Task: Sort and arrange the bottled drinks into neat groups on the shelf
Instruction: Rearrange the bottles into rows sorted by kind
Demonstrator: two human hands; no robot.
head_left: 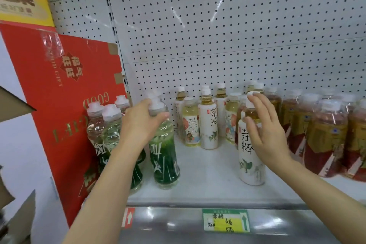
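White pegboard backs the shelf (208, 180); the left hand (138, 123) wraps its grip round the neck of a green bottle (165, 154) near the front left corner; the right hand (263, 130), fingers spread, rests on a white tea bottle (250, 156) toward the front edge; a shove there could tip it off, I think; roughly five green bottles, about nine tea bottles, several red-wrapped ones (324, 136) at the right edge.
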